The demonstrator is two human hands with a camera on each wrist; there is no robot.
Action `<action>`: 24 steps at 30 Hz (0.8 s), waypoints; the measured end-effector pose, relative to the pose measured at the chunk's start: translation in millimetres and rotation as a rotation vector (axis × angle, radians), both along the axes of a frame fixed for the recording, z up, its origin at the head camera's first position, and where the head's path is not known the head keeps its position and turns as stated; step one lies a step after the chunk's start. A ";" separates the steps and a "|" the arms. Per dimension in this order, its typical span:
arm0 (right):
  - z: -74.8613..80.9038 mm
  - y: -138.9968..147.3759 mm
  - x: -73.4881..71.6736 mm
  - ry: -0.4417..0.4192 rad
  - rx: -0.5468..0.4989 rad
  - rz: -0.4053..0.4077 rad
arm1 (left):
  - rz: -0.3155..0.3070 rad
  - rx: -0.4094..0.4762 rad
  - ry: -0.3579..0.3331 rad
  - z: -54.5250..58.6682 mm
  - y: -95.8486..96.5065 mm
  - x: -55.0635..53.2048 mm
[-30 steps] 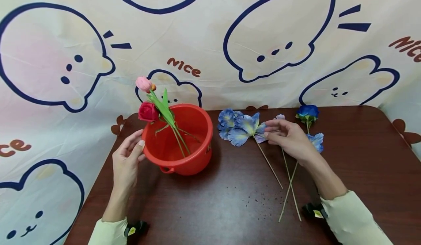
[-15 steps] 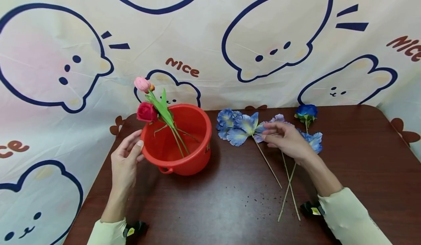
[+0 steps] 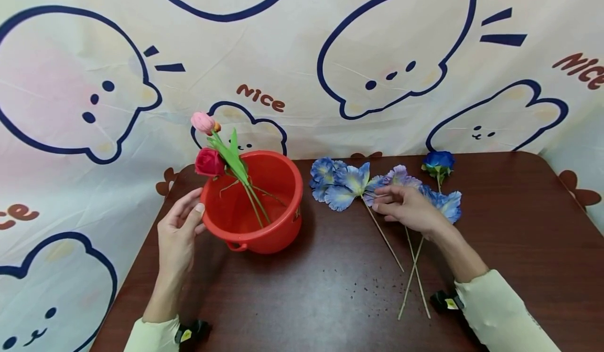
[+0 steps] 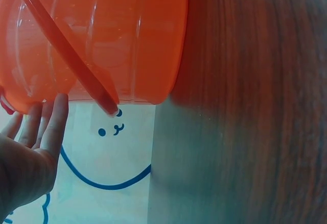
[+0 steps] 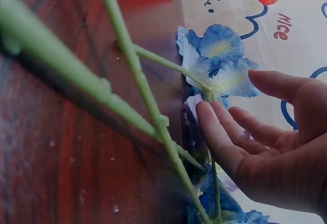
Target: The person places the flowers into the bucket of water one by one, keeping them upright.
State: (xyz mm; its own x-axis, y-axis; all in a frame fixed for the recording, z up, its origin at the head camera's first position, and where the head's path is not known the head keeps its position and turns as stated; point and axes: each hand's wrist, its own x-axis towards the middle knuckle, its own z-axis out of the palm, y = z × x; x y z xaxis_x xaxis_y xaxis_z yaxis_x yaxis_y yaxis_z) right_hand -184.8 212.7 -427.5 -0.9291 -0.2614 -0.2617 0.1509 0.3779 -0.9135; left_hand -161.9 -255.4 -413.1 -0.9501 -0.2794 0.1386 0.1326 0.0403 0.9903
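Observation:
In the head view, my left hand touches the left side of a red plastic bucket, its thumb at the rim. Nearly straight fingertips meet the bucket wall in the left wrist view. A red artificial rose and a pink artificial tulip lean out over the bucket's left rim. My right hand hovers over blue artificial flowers and a purple flower. Its thumb and fingers are spread apart beside a flower stem, gripping nothing; contact there is hard to tell.
A blue rose lies at the back right of the brown table. Crossed stems stretch toward the front, near small dark crumbs. Behind the table hangs a cartoon-printed cloth.
My right hand has shifted slightly left and toward the front, uncovering more of the purple and blue flowers beneath it. My left hand keeps its place at the bucket.

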 end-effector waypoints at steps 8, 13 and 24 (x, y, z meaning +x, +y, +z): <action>-5.7 -1.8 -1.9 -0.044 0.001 0.034 | 0.001 -0.012 0.010 -0.9 0.2 -0.8; -7.6 -3.4 -3.0 -0.063 -0.022 0.050 | -0.011 -0.001 0.042 -2.6 -0.6 -1.3; -11.5 -3.8 -3.0 -0.085 -0.064 0.050 | -0.020 0.008 0.056 -2.8 -0.6 -1.0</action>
